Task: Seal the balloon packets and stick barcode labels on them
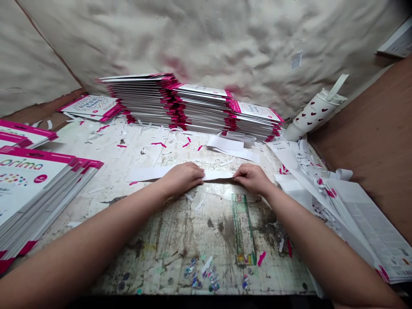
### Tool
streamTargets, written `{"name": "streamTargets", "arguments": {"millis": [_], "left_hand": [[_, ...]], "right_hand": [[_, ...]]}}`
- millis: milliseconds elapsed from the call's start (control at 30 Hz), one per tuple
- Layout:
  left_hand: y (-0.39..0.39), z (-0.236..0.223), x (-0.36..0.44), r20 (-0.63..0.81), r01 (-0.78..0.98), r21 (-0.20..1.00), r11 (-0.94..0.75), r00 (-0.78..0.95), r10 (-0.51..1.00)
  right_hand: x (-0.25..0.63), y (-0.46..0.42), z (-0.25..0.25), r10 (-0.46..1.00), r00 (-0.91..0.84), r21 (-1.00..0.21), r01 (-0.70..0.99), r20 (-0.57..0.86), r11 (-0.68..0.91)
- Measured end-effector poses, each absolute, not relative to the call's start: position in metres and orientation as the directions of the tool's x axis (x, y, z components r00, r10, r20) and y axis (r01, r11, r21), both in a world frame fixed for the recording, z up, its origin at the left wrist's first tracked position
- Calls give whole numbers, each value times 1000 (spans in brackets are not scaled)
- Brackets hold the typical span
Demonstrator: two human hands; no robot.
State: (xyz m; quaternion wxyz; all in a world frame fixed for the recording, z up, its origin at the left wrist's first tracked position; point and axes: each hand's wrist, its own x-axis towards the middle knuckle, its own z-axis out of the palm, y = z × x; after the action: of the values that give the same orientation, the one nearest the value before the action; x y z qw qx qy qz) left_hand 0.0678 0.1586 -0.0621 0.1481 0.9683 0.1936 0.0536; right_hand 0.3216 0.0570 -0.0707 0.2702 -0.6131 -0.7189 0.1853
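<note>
A long white paper strip [219,175] lies across the middle of the worktable, slightly raised between my hands. My left hand [184,178] is closed over it near its middle, and the strip runs on to the left beneath that hand. At the strip's right end, my right hand [252,177] pinches it between thumb and fingers. Behind my hands rest more white paper strips [225,143], partly folded over one another. In front of the right hand, a worn green-edged label [243,229] lies flat on the table.
Tall stacks of pink-and-white printed packs [144,98] stand along the back wall. More packs [35,184] pile up at left. A white tumbler with hearts [313,113] leans at back right. Paper offcuts and printed sheets [370,214] crowd the right side. Scraps and sequins [210,277] litter the tabletop.
</note>
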Motion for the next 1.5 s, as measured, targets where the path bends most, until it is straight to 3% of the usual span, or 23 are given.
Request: {"name": "streamTargets", "arguments": {"millis": [200, 333, 533, 767, 933, 1067, 1233, 1300, 1367, 1433, 1500], "left_hand": [[176, -60, 70, -16, 356, 390, -849, 925, 380], [185, -55, 73, -33, 352, 365, -862, 930, 366], [168, -50, 79, 22, 347, 212, -914, 933, 360], [152, -64, 84, 188, 460, 10, -888, 871, 453], [154, -53, 100, 292, 415, -122, -902, 883, 367], [148, -33, 97, 365, 370, -199, -908, 887, 281], [108, -30, 51, 444, 270, -315, -910, 889, 110], [83, -42, 33, 393, 235, -304, -923, 914, 103], [61, -59, 24, 305, 245, -252, -936, 938, 163], [49, -72, 23, 210, 300, -182, -936, 942, 261], [47, -78, 24, 151, 348, -122, -930, 932, 329]], "right_hand": [[323, 54, -73, 976, -103, -636, 745, 193, 204], [325, 53, -73, 974, -117, -631, 745, 194, 215], [324, 53, -72, 971, -125, -571, 790, 203, 221], [316, 55, -64, 967, -91, -446, 874, 236, 191], [281, 66, -43, 887, -133, -213, 945, 442, 248], [266, 78, -33, 857, -203, -41, 967, 473, 252], [269, 30, -40, 702, -482, 97, 853, 524, 513], [272, 1, -49, 685, -597, 72, 774, 417, 630], [273, -17, -54, 723, -628, -83, 736, 289, 672], [268, -16, -49, 816, -531, -290, 763, 230, 578], [254, 8, -31, 899, -335, -455, 779, 281, 432]]}}
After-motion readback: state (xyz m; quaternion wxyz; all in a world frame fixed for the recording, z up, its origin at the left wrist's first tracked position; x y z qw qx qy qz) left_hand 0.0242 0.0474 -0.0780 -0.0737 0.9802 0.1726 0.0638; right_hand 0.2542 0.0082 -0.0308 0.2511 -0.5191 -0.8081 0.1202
